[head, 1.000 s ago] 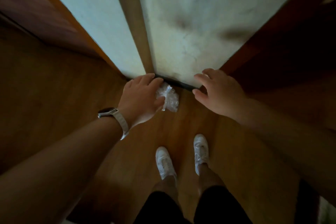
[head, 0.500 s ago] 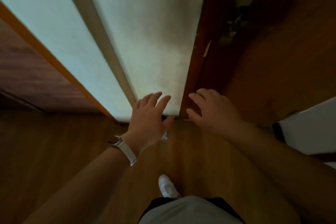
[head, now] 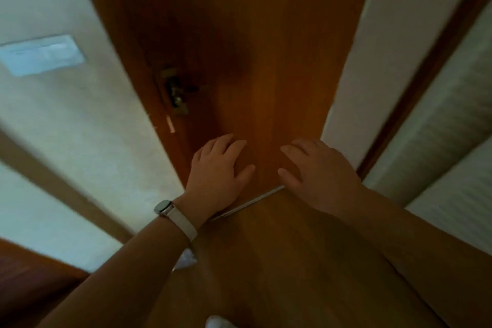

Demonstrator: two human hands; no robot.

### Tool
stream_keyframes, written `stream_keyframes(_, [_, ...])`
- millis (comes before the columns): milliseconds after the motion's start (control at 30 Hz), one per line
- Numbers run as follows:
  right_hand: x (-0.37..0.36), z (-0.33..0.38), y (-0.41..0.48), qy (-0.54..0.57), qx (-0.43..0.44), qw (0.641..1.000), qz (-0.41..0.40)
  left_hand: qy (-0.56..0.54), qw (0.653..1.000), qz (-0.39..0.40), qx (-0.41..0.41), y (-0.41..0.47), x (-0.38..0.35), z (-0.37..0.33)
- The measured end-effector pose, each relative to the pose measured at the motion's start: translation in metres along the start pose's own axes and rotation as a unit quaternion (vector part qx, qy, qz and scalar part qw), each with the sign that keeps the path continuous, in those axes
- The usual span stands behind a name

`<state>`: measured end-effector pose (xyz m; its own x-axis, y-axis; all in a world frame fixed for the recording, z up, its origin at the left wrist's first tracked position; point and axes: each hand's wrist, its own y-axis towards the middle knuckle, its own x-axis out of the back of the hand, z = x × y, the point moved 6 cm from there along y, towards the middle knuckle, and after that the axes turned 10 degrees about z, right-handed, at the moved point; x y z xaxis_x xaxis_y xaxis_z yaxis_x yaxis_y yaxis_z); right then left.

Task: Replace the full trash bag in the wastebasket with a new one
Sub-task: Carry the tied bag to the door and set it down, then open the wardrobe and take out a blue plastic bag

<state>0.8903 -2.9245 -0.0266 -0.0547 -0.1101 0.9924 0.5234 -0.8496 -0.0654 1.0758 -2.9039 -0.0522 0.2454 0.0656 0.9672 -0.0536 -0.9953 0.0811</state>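
My left hand (head: 218, 173), with a watch on its wrist, hovers with fingers spread and nothing in it, in front of a brown wooden door (head: 266, 61). My right hand (head: 319, 173) is beside it, also open and empty. A small piece of white crumpled plastic (head: 186, 261), likely the tied trash bag, peeks out on the floor under my left forearm, mostly hidden. No wastebasket is in view.
The door has a dark lock and latch (head: 177, 93) on its left edge. A pale wall with a light switch plate (head: 42, 56) stands on the left, and another pale wall (head: 386, 48) on the right. The floor (head: 266, 261) is wood. My white shoe (head: 217, 322) shows at the bottom.
My left hand let go of the plastic bag on the floor and opened. The view swung up and right from the wall base to the door, and both hands rose with it.
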Motion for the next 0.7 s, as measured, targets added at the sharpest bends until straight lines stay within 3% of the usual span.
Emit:
stream_keyframes(233, [0.032,-0.124,-0.141,0.001,-0.179,0.983,-0.042,-0.001,0.985,0.022,-0.17,0.017,-0.01,-0.179])
stream_keyframes(400, [0.042,-0.189,-0.236,0.014,-0.286,0.956,-0.069,-0.015,0.955,0.037,-0.293,0.02,-0.023,-0.299])
stream_keyframes(700, [0.037,-0.275,-0.389,0.036,-0.501,0.86,-0.086,-0.017,0.867,0.064,-0.493,0.02,-0.069,-0.491])
